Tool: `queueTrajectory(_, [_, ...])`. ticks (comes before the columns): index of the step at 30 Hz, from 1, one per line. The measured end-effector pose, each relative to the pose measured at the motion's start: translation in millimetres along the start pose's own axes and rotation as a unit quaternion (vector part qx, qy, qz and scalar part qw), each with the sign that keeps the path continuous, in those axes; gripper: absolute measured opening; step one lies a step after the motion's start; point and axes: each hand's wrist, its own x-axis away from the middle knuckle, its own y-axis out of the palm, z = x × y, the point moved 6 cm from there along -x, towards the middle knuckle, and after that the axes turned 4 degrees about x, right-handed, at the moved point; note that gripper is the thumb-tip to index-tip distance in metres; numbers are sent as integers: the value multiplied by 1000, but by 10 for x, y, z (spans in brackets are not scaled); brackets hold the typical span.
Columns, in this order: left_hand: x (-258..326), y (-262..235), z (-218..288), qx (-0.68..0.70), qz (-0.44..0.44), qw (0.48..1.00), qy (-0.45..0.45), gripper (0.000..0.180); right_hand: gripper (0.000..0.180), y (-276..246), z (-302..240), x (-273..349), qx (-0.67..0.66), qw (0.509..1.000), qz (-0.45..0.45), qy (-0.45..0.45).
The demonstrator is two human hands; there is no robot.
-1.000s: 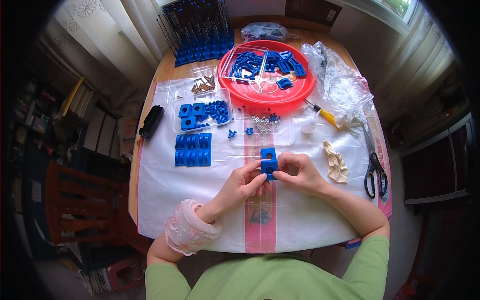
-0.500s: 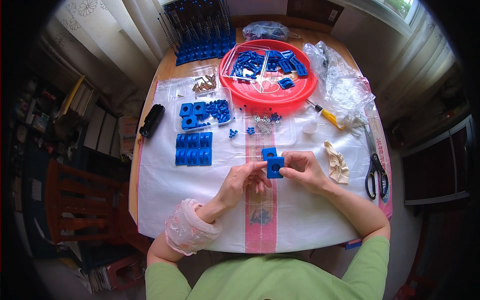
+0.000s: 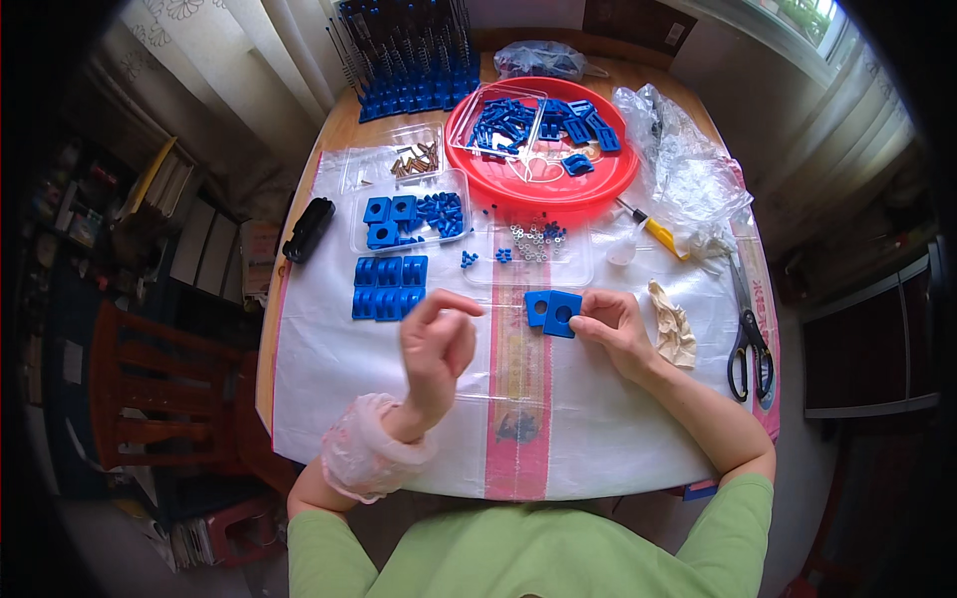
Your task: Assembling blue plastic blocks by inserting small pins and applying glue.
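My right hand [image 3: 616,331] pinches a blue square block [image 3: 565,315] with a round hole, thumb on its right edge. Just behind and left of it is a second blue block [image 3: 536,308] with a hole, partly covered; I cannot tell if it is held or lies on the cloth. My left hand [image 3: 437,349] is raised apart from the blocks, index finger bent outward and the other fingers curled, with nothing visible in it. Beyond that hand, blue slotted blocks [image 3: 389,287] stand in two rows.
A clear box [image 3: 461,231] holds blue blocks and small blue pieces; brass pins [image 3: 414,159] lie behind it. A red tray [image 3: 598,189] holds more blue parts. Small white rings [image 3: 533,242] lie on a clear lid. Scissors [image 3: 750,354], a crumpled beige glove-like piece [image 3: 671,327] and a yellow-handled screwdriver [image 3: 658,235] lie right.
My left hand has come away from the blocks, moving left and up. My right hand has shifted slightly right and away from me with its block, which has turned a little.
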Motion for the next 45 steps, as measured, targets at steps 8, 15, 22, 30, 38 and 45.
queueTrajectory(8, [352, 789, 1212, 272, -215, 938, -10, 49, 15, 9, 12, 4, 15, 1000, -5, -5])
queueTrajectory(15, [456, 1161, 1726, 413, -329, 849, 11, 36, 16, 74, -4, -4, 10, 1000, -18, -12])
queueTrajectory(22, [626, 992, 2218, 479, -396, 783, -13, 29, 16, 23, 26, 8, 12, 1000, -17, -11])
queueTrajectory(30, [878, 1052, 2353, 407, -476, 779, 23, 15, 18, 30, -9, 20, 25, 999, 1, -30])
queueTrajectory(38, [667, 771, 1499, 76, -576, 811, -67, 33, 14, 12, 3, 26, 4, 1000, -12, -27])
queueTrajectory(45, [700, 921, 1749, 217, -219, 910, 276, 31, 17, 15, 1, 14, 28, 999, 0, -26])
